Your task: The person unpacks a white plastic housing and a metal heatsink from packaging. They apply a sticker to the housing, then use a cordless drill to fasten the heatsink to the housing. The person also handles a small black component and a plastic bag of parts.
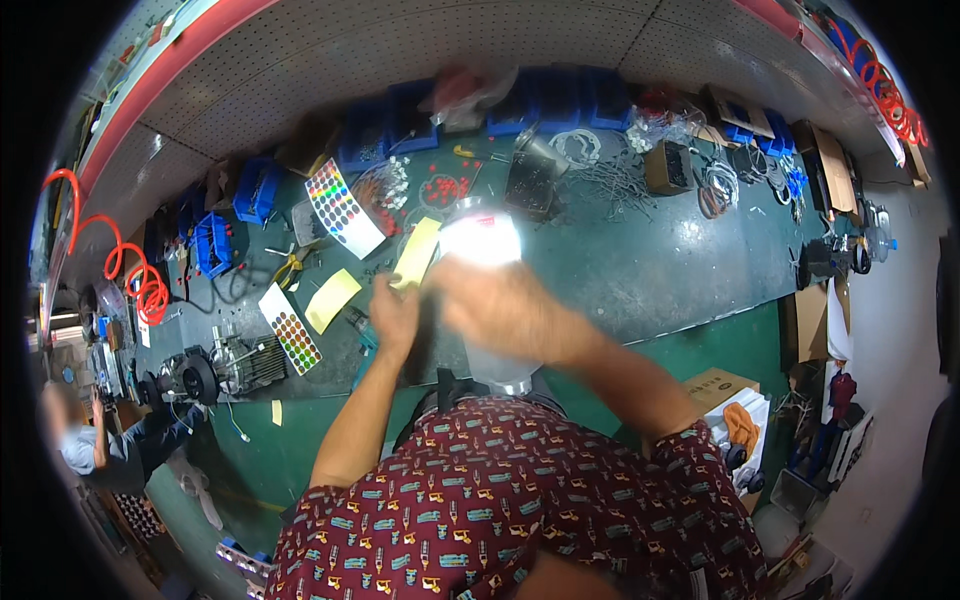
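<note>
My left hand (pixel 394 312) is closed, thumb and fingers pinching the lower end of a yellow paper strip (pixel 418 248). Close beside it, my right hand (pixel 500 308) is smeared by motion, so its fingers and anything in them cannot be made out. Just beyond the right hand lies a white glare (pixel 482 238) that washes out whatever is there. A grey rounded thing with a shiny rim (pixel 502 372) shows below the right hand, by the bench's front edge. Left of my left hand lie a second yellow sheet (pixel 332 300) and a teal-handled tool (pixel 364 335), partly hidden.
Sheets of coloured round stickers (pixel 345 210) (pixel 291 328) and yellow-handled pliers (pixel 290 268) lie left on the green bench (pixel 640 270). Blue bins (pixel 365 135) line the back. Loose wires (pixel 610 185) lie right of centre. A red coiled hose (pixel 150 290) hangs left; a person (pixel 95 440) is beyond.
</note>
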Available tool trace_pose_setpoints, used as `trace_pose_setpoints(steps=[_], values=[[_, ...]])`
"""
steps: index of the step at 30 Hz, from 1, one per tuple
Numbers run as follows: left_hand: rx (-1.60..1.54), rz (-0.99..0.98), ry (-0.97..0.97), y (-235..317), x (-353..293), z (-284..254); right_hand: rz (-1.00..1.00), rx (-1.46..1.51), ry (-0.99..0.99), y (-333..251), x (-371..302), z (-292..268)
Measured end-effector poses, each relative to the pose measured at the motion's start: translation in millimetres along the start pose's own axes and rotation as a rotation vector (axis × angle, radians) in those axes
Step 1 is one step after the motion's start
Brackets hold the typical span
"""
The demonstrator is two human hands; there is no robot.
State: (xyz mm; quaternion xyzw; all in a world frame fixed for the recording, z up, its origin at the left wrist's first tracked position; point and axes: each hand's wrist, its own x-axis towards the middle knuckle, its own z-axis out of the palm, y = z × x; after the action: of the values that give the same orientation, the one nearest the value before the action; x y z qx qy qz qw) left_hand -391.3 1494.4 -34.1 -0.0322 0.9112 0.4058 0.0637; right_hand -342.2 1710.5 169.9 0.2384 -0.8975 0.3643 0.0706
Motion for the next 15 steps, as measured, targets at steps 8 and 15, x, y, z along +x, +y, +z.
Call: trace_pose_setpoints(steps=[8, 15], values=[[0.514, -0.117, -0.107, -148, -75, -58, -0.633, 0.117, 0.055, -173, 28, -57], [0.491, -0.023, -0.093, -176, -72, -44, 0.247, 0.290, 0.612, -90, -61, -20]])
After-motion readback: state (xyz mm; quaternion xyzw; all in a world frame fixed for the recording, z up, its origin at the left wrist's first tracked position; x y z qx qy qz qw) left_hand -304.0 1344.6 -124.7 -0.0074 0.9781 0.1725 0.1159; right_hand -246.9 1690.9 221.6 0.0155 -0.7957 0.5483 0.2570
